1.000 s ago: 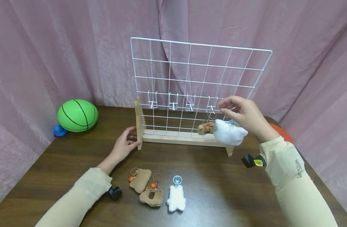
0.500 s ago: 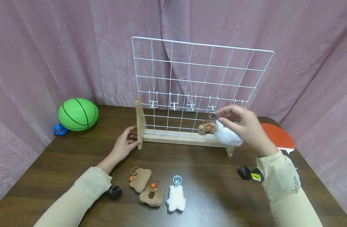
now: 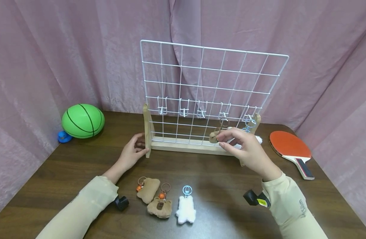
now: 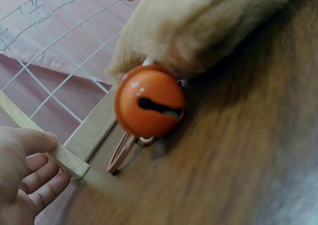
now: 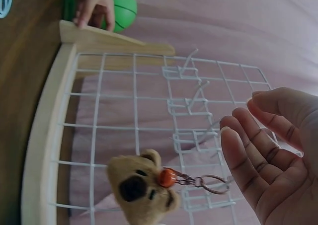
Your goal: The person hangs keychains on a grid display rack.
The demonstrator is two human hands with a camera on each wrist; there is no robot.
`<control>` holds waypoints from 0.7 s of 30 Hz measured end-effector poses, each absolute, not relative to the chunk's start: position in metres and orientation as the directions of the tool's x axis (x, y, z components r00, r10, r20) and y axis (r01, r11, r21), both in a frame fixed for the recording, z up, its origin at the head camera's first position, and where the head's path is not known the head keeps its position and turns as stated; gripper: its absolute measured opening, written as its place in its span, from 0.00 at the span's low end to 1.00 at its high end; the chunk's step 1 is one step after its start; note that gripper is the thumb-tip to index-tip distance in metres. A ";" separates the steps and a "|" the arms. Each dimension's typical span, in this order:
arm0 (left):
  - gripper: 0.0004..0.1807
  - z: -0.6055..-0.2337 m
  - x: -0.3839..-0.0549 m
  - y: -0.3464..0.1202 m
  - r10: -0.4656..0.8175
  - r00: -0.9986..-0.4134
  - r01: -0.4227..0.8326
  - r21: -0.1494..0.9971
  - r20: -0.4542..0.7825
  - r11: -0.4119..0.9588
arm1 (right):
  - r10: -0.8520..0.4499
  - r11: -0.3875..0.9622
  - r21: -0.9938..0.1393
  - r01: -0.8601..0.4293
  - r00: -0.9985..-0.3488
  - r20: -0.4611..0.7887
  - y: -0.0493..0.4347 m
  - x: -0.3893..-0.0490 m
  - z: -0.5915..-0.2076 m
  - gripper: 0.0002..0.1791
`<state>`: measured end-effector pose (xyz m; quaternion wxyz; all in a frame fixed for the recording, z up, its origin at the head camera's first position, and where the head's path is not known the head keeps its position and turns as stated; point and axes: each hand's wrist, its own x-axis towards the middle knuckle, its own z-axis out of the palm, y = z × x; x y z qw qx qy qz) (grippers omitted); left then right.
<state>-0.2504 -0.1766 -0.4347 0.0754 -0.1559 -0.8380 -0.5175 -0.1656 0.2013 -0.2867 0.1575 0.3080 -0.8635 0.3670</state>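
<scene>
My left hand [image 3: 131, 151] grips the left wooden leg [image 4: 73, 163] of a white wire grid rack [image 3: 208, 84], thumb on one side and fingers on the other. My right hand [image 3: 245, 149], fingers relaxed and holding nothing, is in front of the rack's right part. A brown bear plush keychain [image 5: 134, 187] with an orange bell [image 5: 167, 177] hangs from a hook beside its fingers. The right hand mostly hides a white plush keychain [image 3: 258, 139], whose light-blue ring [image 3: 250, 124] is at the rightmost hook. Hooks [image 3: 184, 112] farther left carry nothing.
Two brown plush keychains [image 3: 149, 190] and a white one [image 3: 186, 208] lie on the wooden table [image 3: 219, 196] in front. A green ball [image 3: 83, 120] and blue rubber duck [image 3: 64, 136] are at the left. A red table tennis paddle [image 3: 290, 145] lies right.
My right hand has come away from the rightmost hook, moving down and left; the white keychain now hangs there, released. My left hand stays on the wooden leg. The paddle is now uncovered.
</scene>
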 end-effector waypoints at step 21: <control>0.34 -0.433 -0.251 -0.177 0.190 -0.943 0.329 0.853 0.274 0.404 | -0.545 0.513 -0.630 -0.584 -0.788 0.287 0.182 -0.161 -0.344 0.11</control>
